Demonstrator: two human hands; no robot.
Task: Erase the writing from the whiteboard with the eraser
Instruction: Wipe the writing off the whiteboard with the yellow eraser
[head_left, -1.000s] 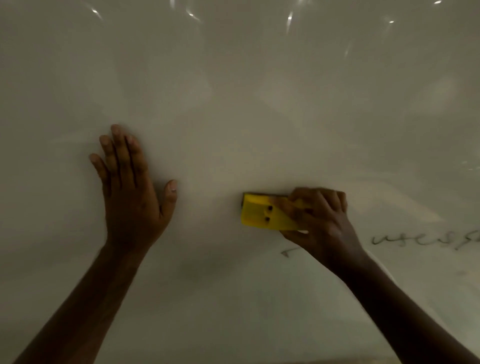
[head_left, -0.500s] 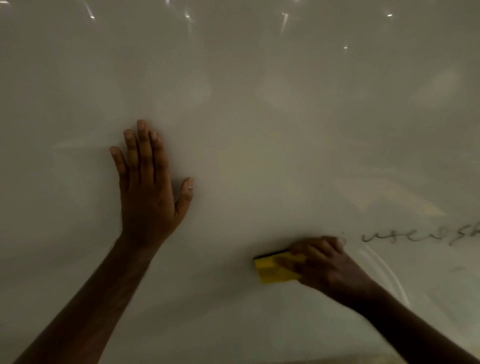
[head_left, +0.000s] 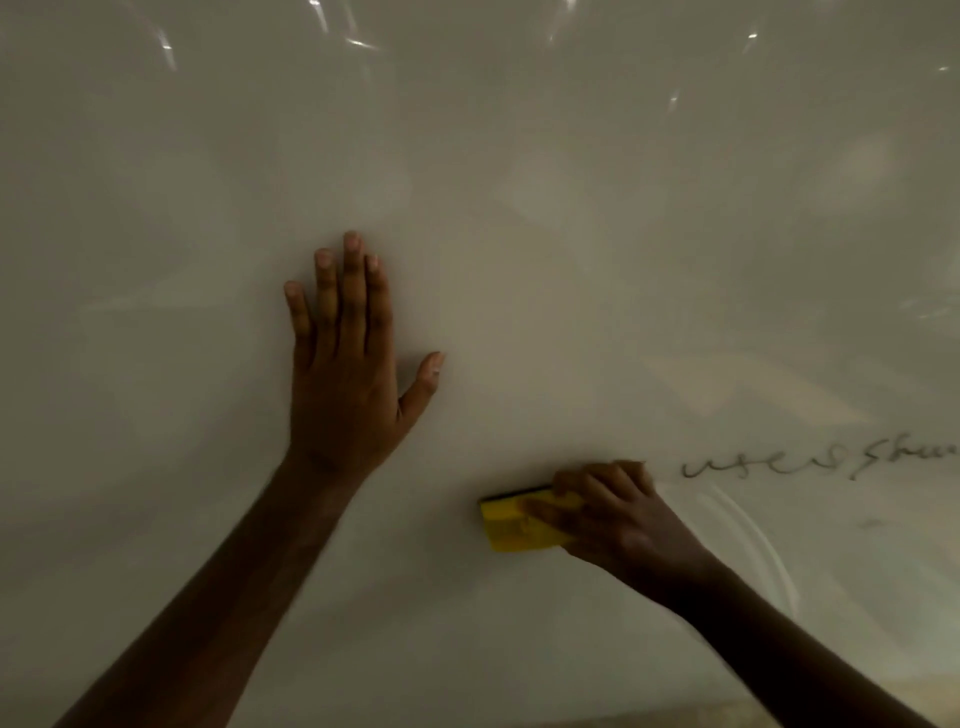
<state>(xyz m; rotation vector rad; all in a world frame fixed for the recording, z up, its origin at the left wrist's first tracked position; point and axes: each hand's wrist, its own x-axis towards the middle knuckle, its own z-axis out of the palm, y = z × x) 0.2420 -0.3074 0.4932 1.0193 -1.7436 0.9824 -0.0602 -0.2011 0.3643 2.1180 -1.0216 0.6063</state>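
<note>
The whiteboard (head_left: 571, 234) fills nearly the whole view. My right hand (head_left: 618, 519) grips a yellow eraser (head_left: 506, 525) and holds it flat against the board, low and right of centre. A line of dark handwriting (head_left: 810, 465) runs to the right from just beside my right fingers to the frame's edge. A faint smudge (head_left: 878, 522) lies below that line. My left hand (head_left: 348, 374) rests flat on the board with straight, spread fingers, up and left of the eraser.
Light reflections glint along the board's top. A curved glare streak (head_left: 753, 540) sits right of my right wrist. A thin tan strip (head_left: 727, 719) shows under the board at the bottom right.
My right hand took the eraser down from mid-board to the start of the handwriting line. The small mark that was below the eraser is gone. The view shifted, so my left hand appears further right.
</note>
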